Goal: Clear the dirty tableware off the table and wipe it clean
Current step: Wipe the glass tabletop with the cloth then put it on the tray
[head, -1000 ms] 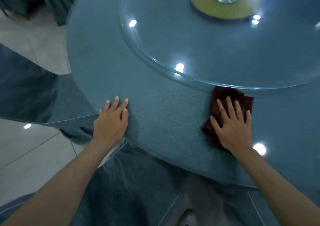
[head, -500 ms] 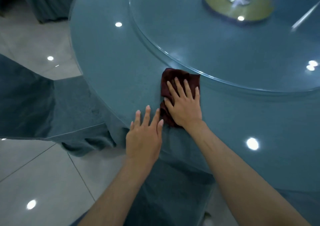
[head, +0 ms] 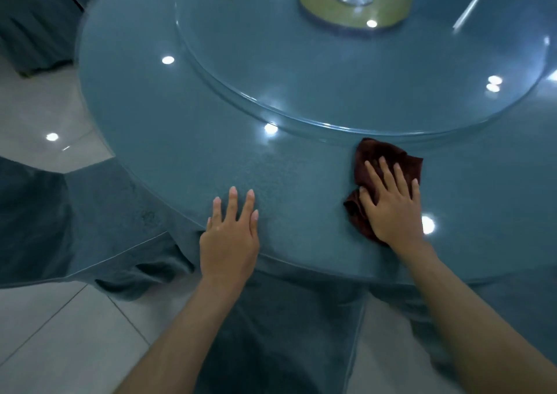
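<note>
Head view: the right hand [head: 391, 209] lies flat, fingers straight and spread, pressing a dark red cloth [head: 382, 155] onto the table [head: 168, 140], just beside the rim of the glass turntable [head: 301, 61]. The left hand [head: 229, 236] rests flat and empty at the near table edge, apart from the right. Judgement: wiping step in hand. For a good result, keep palm pressure even, overlap strokes along the band between turntable rim and table edge, and flatten the cloth where it bunches.
</note>
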The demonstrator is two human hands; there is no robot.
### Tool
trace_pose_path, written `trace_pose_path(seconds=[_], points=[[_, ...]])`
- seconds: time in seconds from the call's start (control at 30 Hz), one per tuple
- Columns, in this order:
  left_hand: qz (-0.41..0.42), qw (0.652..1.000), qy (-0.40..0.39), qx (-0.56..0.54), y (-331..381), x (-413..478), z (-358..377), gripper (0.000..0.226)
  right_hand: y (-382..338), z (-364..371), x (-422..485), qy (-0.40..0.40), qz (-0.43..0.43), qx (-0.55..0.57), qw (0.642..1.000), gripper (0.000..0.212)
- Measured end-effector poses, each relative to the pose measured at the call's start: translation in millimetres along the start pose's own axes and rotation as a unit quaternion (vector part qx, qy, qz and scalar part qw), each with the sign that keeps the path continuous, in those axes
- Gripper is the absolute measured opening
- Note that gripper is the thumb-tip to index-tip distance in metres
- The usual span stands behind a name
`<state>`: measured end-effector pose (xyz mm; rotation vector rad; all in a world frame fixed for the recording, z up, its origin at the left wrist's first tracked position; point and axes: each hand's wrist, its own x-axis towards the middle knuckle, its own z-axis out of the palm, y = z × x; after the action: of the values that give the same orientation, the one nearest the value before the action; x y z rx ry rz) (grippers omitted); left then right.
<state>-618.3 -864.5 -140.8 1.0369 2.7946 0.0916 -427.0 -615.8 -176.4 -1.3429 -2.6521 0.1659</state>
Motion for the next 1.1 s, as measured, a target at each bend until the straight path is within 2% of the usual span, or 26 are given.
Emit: trace_pose_path(seconds=[0.13,0.23,0.37,0.53,0.7,0.8,0.9,1.0,1.1], points=[[-0.002,1.000,-0.016,0.015,4.4,-1.6,-3.0,0.055,84.9,-20.5,-41.4,0.016,0.065,-0.012,0.998,0.066],[-0.011,0.999,-0.018,0.025,8.7,-0.8,-7.6,0.055,116.7,-30.8,-64.1,0.023,0.082,-0.013,0.996,0.066],[0.010,0.998,-0.003,0.060,8.7,0.1,-10.4,0.054,117.6,-28.4,-70.5,0.030,0.100,-0.009,0.994,0.068],[0.017,0.998,-0.003,0.054,12.9,0.5,-11.2,0.056,94.2,-19.9,-82.4,0.038,0.134,-0.016,0.990,0.069],[0.116,0.991,0.025,0.067,-17.2,3.7,-15.6,0.049,18.6,-7.4,-86.2,0.056,0.076,-0.041,0.995,0.066],[0.172,0.983,0.063,0.021,-51.0,14.3,-22.2,0.039,-56.3,3.7,-86.4,0.048,0.040,-0.032,0.998,0.064],[0.181,0.976,0.114,-0.028,-98.9,44.2,-40.9,0.036,-134.1,15.5,-85.2,0.046,0.019,-0.017,0.999,0.064],[0.165,0.977,0.113,-0.068,-150.8,78.9,-55.4,0.039,-209.0,25.5,-77.3,0.031,0.011,-0.010,0.999,0.065],[0.197,0.971,0.111,-0.077,-200.1,113.9,-59.8,0.043,-285.7,37.8,-61.1,0.021,0.010,0.000,1.000,0.065]])
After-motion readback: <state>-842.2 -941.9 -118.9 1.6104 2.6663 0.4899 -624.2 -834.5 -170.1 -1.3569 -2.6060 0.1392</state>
